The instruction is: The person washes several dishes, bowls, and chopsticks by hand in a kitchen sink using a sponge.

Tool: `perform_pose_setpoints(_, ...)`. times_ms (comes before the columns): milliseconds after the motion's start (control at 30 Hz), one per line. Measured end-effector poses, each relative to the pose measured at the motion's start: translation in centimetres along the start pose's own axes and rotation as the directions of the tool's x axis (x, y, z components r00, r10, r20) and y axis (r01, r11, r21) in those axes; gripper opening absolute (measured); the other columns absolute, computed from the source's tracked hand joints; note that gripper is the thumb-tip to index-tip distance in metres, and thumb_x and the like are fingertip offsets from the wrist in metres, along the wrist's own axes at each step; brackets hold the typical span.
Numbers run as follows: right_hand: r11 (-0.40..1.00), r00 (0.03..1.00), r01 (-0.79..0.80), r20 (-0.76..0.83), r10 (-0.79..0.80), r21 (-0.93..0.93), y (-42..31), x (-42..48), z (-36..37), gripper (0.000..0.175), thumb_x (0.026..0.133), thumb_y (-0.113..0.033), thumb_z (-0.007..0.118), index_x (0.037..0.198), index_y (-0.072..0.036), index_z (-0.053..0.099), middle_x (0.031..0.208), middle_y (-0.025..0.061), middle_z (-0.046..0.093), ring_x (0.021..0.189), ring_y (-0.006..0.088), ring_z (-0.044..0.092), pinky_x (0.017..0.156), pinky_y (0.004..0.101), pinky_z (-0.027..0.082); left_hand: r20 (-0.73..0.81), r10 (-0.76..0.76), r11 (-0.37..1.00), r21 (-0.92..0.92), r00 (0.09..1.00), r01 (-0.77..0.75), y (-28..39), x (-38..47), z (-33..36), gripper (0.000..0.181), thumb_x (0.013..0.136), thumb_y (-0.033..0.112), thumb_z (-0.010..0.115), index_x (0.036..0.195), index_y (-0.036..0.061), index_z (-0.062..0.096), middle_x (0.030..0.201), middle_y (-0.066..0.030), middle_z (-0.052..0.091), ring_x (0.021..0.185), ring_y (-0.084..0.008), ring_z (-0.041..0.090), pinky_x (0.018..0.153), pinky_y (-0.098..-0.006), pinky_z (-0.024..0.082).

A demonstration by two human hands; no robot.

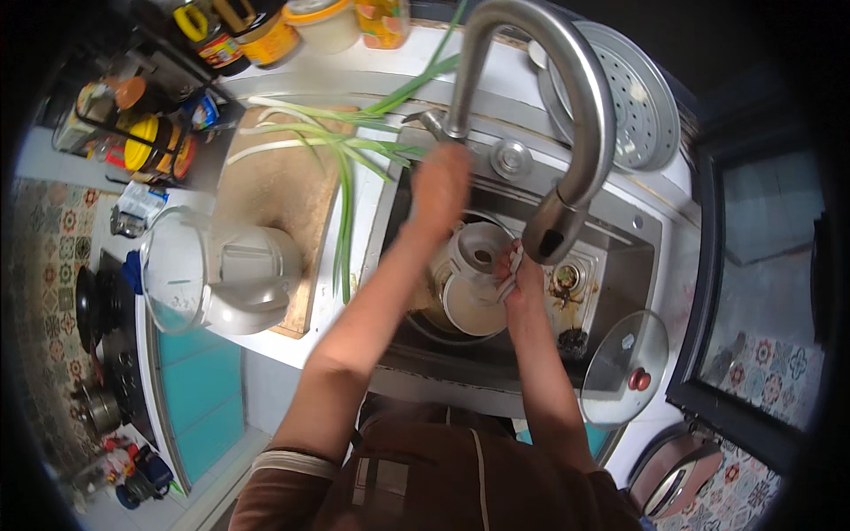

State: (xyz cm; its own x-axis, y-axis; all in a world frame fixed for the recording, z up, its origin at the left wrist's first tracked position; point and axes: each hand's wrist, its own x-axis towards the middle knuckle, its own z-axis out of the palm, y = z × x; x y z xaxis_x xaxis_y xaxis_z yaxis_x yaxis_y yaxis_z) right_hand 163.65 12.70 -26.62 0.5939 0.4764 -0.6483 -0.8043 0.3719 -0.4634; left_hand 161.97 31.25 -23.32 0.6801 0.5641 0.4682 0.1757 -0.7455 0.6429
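Note:
My left hand (441, 182) is at the base of the steel gooseneck faucet (601, 126), beside its lever (428, 121). It is blurred, and its grip on the lever cannot be made out. Over the sink (621, 265), my right hand (521, 271) grips a whitish cloth (509, 288) against a pale plastic ring-shaped part (475, 262) with a hole in its middle. Just below that part is a white bowl (475, 312) with a cloudy surface. The bowl stands inside a larger round vessel (425, 315) in the sink, partly hidden by my left forearm.
On the left, a clear pitcher with a white handle (249, 299) lies across the wooden cutting board (265, 179). Green onions (345, 143) spread over the board and counter. A glass lid (621, 381) leans at the sink's right edge; a perforated steamer tray (631, 99) stands behind the faucet.

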Motion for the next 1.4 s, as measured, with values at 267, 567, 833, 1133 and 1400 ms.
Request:
perform_pose_setpoints(267, 0.993, 0.996, -0.046, 0.081, 0.038, 0.108, -0.9, -0.4, 1.8, 0.026, 0.079, -0.024, 0.059, 0.063, -0.014, 0.042, 0.056, -0.0033, 0.036, 0.049, 0.0092, 0.035, 0.039, 0.0212, 0.022, 0.154, -0.418, 0.885, -0.151, 0.895, 0.440, -10.7, 7.4, -1.3, 0.036, 0.091, 0.026, 0.039, 0.073, 0.0036, 0.061, 0.063, -0.0087, 0.062, 0.064, -0.0250, 0.060, 0.064, -0.0368, 0.045)
perform_pose_setpoints(567, 0.978, 0.997, 0.057, -0.056, -0.046, 0.201, -1.1, 0.7, 2.5, 0.016, 0.083, -0.023, 0.054, 0.082, -0.007, 0.056, 0.073, 0.0030, 0.052, 0.061, 0.0139, 0.048, 0.050, 0.0233, 0.038, 0.053, -0.248, 0.871, -0.425, 0.967, 0.247, 0.9, -1.4, -2.4, 0.027, 0.093, 0.025, 0.041, 0.088, 0.0018, 0.055, 0.082, -0.0098, 0.057, 0.076, -0.0238, 0.055, 0.071, -0.0342, 0.041)
perform_pose_setpoints(833, 0.913, 0.992, 0.012, -0.113, -0.063, -0.408, 0.8, -4.2, 3.4, 0.037, 0.092, -0.029, 0.044, 0.124, -0.010, 0.049, 0.128, 0.0021, 0.044, 0.116, 0.0153, 0.040, 0.096, 0.0294, 0.032, 0.499, -0.613, 0.150, -0.688, 0.613, 0.710, 7.2, -11.1, 3.6, 0.045, 0.096, 0.026, 0.035, 0.134, 0.0034, 0.029, 0.134, -0.0138, 0.035, 0.122, -0.0224, 0.036, 0.100, -0.0298, 0.029)
perform_pose_setpoints(1133, 0.902, 0.991, 0.105, -0.036, -0.132, -0.420, 2.3, -3.1, -1.1, 0.045, 0.092, -0.035, 0.043, 0.125, -0.005, 0.043, 0.114, 0.0046, 0.052, 0.100, 0.0170, 0.050, 0.083, 0.0320, 0.041, 0.514, -0.466, 0.493, -0.526, 0.720, 0.694, 6.1, -13.9, 7.7, 0.046, 0.090, 0.022, 0.040, 0.132, 0.0029, 0.034, 0.137, -0.0141, 0.029, 0.127, -0.0272, 0.027, 0.104, -0.0334, 0.018)
perform_pose_setpoints(1400, 0.968, 0.841, 0.215, 0.479, -0.252, 0.132, 0.7, 0.2, -4.8, 0.042, 0.092, -0.039, 0.041, 0.123, -0.012, 0.045, 0.117, 0.0036, 0.053, 0.102, 0.0208, 0.050, 0.089, 0.0350, 0.040, 0.275, -0.189, 0.835, -0.460, 0.943, 0.302, 11.9, -12.4, 5.5, 0.053, 0.077, 0.020, 0.054, 0.126, 0.0022, 0.042, 0.135, -0.0157, 0.034, 0.126, -0.0394, 0.024, 0.105, -0.0484, 0.012)
